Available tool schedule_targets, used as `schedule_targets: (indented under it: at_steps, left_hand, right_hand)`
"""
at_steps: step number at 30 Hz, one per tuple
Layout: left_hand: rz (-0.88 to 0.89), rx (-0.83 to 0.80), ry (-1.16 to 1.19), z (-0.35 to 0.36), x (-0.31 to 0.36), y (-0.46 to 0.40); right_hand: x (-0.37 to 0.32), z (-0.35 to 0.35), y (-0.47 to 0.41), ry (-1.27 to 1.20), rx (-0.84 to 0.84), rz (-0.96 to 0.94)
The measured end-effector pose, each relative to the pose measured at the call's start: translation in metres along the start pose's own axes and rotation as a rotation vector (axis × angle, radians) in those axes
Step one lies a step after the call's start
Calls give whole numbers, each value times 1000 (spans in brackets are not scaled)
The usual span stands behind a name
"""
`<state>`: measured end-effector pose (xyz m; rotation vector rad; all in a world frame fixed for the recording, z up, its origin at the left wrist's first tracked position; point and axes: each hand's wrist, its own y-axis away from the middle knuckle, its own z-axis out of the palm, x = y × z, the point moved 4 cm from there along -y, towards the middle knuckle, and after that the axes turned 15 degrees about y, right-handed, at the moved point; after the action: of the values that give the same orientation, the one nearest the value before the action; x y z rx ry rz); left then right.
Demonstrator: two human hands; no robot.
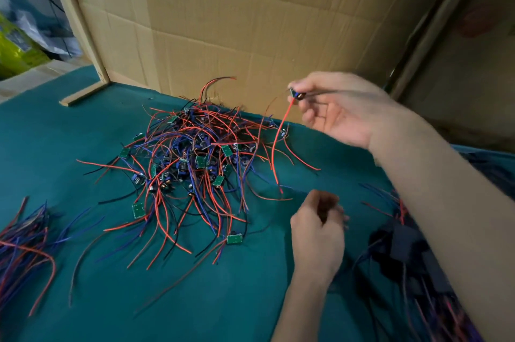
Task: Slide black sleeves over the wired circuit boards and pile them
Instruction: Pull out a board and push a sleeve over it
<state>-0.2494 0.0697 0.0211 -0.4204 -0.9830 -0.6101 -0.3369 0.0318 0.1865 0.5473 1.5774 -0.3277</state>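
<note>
Right hand: the right hand (338, 107) was raised above the table, thumb and forefinger pinching one small wired board (296, 94); its red wire (278, 140) hung down toward the cloth.
Left hand: the left hand (317, 233) sat lower and nearer, fingers curled; blur hid whether it held a sleeve or a wire end, so its grip could not be told.
Unsleeved stock: a large tangled heap of boards (195, 157) with red, blue and black leads lay mid-table on the green cloth (83, 132), green boards still bare.
Finished pile: dark sleeved pieces (409, 252) lay at the right, partly behind the right forearm.
Other: a separate bundle of wires (22, 235) lay at the left edge; a cardboard wall (250, 21) stood behind.
Progress, judged: early to middle; most boards awaited sleeving, with one in hand.
</note>
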Motion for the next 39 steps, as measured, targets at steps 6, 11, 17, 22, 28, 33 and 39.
schedule_targets:
  at_steps: [6,11,17,22,28,33,39]
  left_hand:
    - [-123,118,328,-3,-8,-7]
    - [-42,93,185,-9,-10,-11]
    - [4,15,39,-3,-4,-3]
    - [-53,-33,35,-1,-1,0]
    - [-14,-73,-40,-5,2,0]
    - [-70,-81,7,-2,-2,-2]
    - [-88,-76,75,-4,1,-2]
  right_hand:
    - [38,-18,57,398,55,-6]
    - [98,-21,93,1047,129,-124]
    - [68,-70,79,1328,121,-134]
    - [62,-185,19,1527,372,210]
    - [128,-222,-3,1438,332,488]
    - [124,-220,3,1427,460,509]
    - [63,-202,45,1344,595,505]
